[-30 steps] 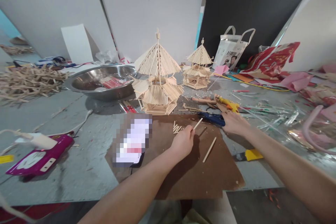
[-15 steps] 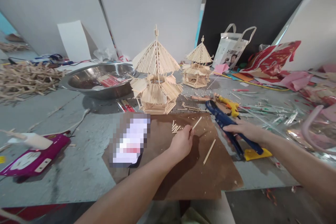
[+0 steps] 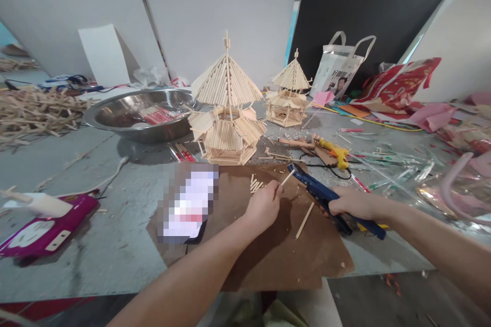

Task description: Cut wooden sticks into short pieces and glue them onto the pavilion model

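Between the fingertips of my left hand [image 3: 264, 204] is a thin wooden stick [image 3: 288, 178], its free end pointing up and to the right. My right hand [image 3: 351, 203] is wrapped round the handles of a blue hand cutter [image 3: 312, 186], whose head is at the stick's far end; whether the jaws touch it I cannot tell. Several short cut sticks [image 3: 255, 184] lie just beyond my left hand. Another loose stick [image 3: 305, 220] rests on the brown sheet [image 3: 268, 271] between my hands. A yellow thing [image 3: 362, 227] is partly hidden under the cutter's handles.
A large stick-built pavilion [image 3: 227, 112] stands behind the sheet, with a smaller pavilion [image 3: 287, 94] farther back. Left are a phone [image 3: 192, 204], a steel basin [image 3: 141, 133] and a purple packet [image 3: 53, 230]. A yellow glue gun [image 3: 335, 152] and plastic scraps [image 3: 406, 179] lie right.
My right hand has brought the cutter left, so its head is now at the stick's tip. The left hand, still holding the stick, has barely moved.
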Tool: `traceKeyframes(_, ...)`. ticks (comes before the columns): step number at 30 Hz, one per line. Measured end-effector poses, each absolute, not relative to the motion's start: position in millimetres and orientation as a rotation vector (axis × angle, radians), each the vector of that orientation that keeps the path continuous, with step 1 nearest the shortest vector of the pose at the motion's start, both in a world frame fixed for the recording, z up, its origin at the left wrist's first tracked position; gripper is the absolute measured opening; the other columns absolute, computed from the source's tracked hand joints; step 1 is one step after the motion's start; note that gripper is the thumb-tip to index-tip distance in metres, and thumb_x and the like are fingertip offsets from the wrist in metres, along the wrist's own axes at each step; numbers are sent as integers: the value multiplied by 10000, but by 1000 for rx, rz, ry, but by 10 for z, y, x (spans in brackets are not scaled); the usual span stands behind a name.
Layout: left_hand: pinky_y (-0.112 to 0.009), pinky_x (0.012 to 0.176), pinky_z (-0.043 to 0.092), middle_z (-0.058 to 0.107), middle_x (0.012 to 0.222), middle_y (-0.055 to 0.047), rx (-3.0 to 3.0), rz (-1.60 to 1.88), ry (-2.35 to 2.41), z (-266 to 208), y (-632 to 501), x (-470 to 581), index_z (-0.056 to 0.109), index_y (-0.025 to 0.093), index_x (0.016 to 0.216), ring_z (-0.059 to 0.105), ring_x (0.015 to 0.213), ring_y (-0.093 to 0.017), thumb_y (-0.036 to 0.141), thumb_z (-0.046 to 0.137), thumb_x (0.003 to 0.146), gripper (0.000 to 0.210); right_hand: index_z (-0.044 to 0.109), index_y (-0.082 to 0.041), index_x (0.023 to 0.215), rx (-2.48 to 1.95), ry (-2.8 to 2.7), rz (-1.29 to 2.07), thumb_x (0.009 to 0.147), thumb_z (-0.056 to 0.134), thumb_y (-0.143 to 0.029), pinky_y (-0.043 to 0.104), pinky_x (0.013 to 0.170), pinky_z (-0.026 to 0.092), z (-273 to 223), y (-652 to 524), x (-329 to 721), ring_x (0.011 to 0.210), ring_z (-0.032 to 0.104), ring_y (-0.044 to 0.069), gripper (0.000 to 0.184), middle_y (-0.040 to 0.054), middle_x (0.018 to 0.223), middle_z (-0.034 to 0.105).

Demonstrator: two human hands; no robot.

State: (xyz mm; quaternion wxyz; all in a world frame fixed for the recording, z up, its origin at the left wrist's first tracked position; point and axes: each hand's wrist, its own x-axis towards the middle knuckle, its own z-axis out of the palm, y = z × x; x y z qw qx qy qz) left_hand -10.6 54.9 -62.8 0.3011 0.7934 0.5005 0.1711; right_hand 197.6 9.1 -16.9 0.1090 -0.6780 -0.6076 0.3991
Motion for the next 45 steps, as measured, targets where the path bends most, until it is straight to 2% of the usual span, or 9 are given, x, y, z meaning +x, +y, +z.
traceKeyframes(4, -280, 634, 397, 617, 791, -87, 2238, 272, 1352, -615, 514, -87, 494, 182, 864, 578, 731, -187, 322, 226, 846, 303, 557, -196, 713, -1984, -2035, 1196, 558, 435, -148, 233, 538, 371, -97, 83, 1833, 649, 540, 158, 203, 8, 710, 614)
traceKeyframes(8, -317, 637, 415, 631, 837, -104, 2364, 110, 1386, -574, 484, -82, 467, 186, 966, 598, 757, -224, 313, 202, 847, 317, 551, -194, 883, -2042, -2235, 833, 598, 432, -145, 264, 622, 354, -45, 8, 1679, 785, 546, 202, 313, 57, 876, 613)
traceKeyframes(11, -331, 626, 422, 634, 826, -100, 2432, 95, 1441, -565, 479, -86, 464, 193, 980, 601, 749, -233, 325, 174, 851, 343, 532, -188, 930, -2051, -2272, 658, 625, 434, -154, 275, 654, 344, -31, -14, 1659, 813, 540, 211, 322, 73, 896, 603)
traceKeyframes(21, -295, 592, 400, 626, 783, -77, 2491, 130, 1423, -590, 481, -86, 450, 194, 924, 596, 721, -211, 300, 183, 854, 295, 475, -173, 1077, -2005, -2199, 440, 637, 445, -140, 289, 755, 327, -139, 1, 1813, 917, 512, 213, 442, 80, 1000, 569)
traceKeyframes(40, -293, 601, 400, 625, 773, -99, 2497, 123, 1357, -579, 488, -97, 435, 182, 917, 601, 707, -210, 291, 196, 856, 270, 468, -157, 1070, -2027, -2206, 368, 662, 413, -107, 270, 716, 342, -196, 39, 1808, 891, 527, 211, 415, 82, 967, 582)
traceKeyframes(45, -295, 601, 402, 624, 772, -101, 2495, 123, 1346, -581, 490, -100, 429, 181, 921, 600, 705, -210, 295, 190, 856, 273, 499, -187, 1017, -2086, -2177, 361, 691, 412, -155, 254, 646, 341, -142, 24, 1768, 824, 551, 199, 339, 57, 907, 606)
